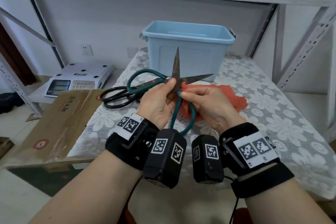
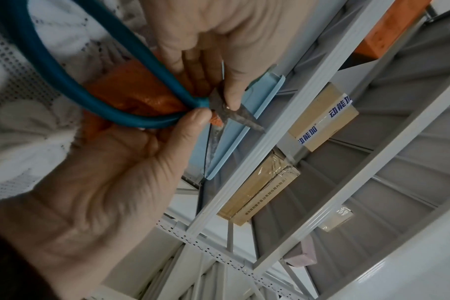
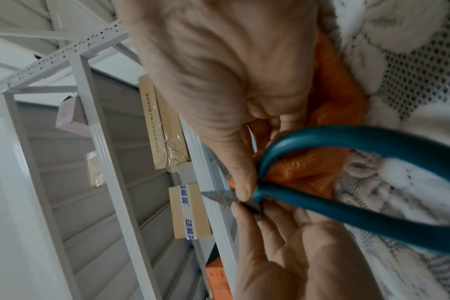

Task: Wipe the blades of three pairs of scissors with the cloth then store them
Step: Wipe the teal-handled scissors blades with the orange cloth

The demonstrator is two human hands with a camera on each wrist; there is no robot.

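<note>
Between the two hands, raised just above the counter (image 1: 254, 96), the green-handled scissors (image 1: 177, 78) stand with handles toward the person and rusty blades splayed, one pointing up, one to the right. The left hand (image 1: 156, 103) pinches the pivot; the right hand (image 1: 209, 105) pinches the handle neck with the orange cloth (image 1: 227, 94) bunched under it. That puts the right hand nearer the blades, with the blue bin (image 1: 189, 49) straight beyond the tips.

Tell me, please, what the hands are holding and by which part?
Both hold the open teal-handled scissors near the pivot: left hand pinches the blade base, right hand the handle top.
</note>
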